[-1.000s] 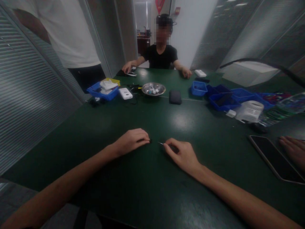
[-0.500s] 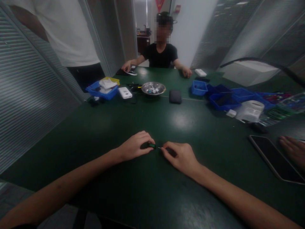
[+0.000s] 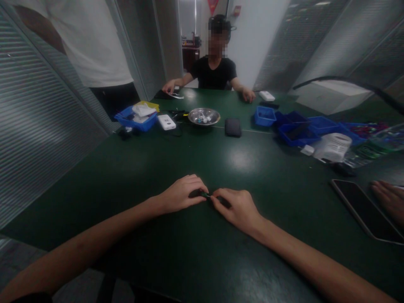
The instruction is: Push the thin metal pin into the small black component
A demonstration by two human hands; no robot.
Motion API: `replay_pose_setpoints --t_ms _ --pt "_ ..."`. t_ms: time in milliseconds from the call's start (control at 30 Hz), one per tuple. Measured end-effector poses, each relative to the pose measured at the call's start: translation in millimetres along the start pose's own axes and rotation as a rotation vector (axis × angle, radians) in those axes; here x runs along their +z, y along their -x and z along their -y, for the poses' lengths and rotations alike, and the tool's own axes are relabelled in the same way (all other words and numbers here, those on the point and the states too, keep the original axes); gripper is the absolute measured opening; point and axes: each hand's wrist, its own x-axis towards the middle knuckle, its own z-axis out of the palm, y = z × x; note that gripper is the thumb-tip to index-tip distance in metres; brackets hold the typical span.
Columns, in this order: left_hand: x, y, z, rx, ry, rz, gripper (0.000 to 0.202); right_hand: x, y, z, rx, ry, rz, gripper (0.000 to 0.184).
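Just above the green tabletop, my left hand (image 3: 184,193) pinches a small dark piece with green on it (image 3: 205,195) between thumb and fingertips. It looks like a tiny circuit board, too small to be sure. My right hand (image 3: 240,207) faces it, thumb and forefinger closed on a thin pale pin-like piece (image 3: 208,196). The tip of this thin piece is at the green piece; whether it has entered it I cannot tell. Both hands are close together, with their fingertips almost touching.
Across the table sits a person (image 3: 214,73); another stands at left. A metal dish (image 3: 217,118), a black square item (image 3: 232,127) and a white power bank (image 3: 166,122) lie beyond my hands. Blue bins (image 3: 265,116) stand right, near a phone (image 3: 368,210) and another person's hand (image 3: 389,195).
My hands have drawn together, closing the gap between them. The thin pale piece in my right hand has come up to the green piece in my left.
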Motion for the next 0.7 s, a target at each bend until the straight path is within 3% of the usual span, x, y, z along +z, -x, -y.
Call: replay_pose_setpoints --t_ms 533,700 --pt "-1.8 1.2 0.9 0.025 -0.026 0.026 0.018 1.5 -0.3 -5.5 0.023 -0.099 -0.024 0.022" --pt "-1.4 1.5 0.0 -0.013 -0.003 -0.021 0.019 0.2 1.1 -4.2 0.039 -0.127 -0.022 0.022"
